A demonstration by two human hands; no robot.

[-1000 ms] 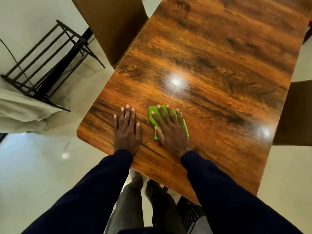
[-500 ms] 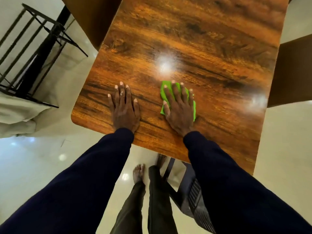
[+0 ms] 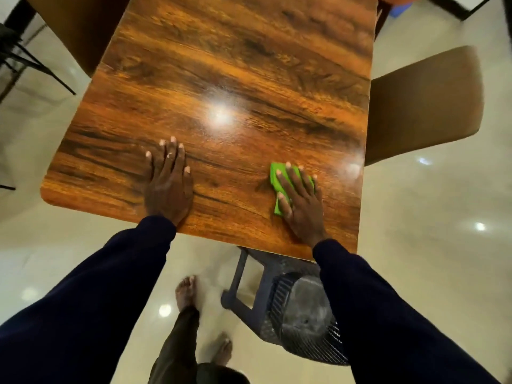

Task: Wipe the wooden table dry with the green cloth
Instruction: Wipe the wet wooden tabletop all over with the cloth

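A pale, glossy tiled floor (image 3: 432,245) fills the edges of the view and reflects small spots of light. On it stands the large rectangular bench (image 3: 235,65), with a dark-grained, shiny orange-brown wooden top and rounded corners; a bright glare sits near its middle. Two long dark navy sleeves (image 3: 97,300) reach up from the bottom of the frame to the bench's near edge. A brown padded chair (image 3: 424,103) is drawn up to the bench's right side, and another brown chair (image 3: 74,29) stands at its far left corner. A black plastic seat with a slatted back (image 3: 299,322) sits partly under the near edge.

The left hand (image 3: 169,184) lies flat on the wood near the front edge, fingers straight and close together, grasping nothing. The right hand (image 3: 300,203) is well apart from it, toward the near right corner, released and spread, pressing palm-down on the small folded bright green cloth (image 3: 275,176). The cloth lies flat on the bench, showing past the fingers on the left. Two bare feet (image 3: 186,292) stand on the floor below.
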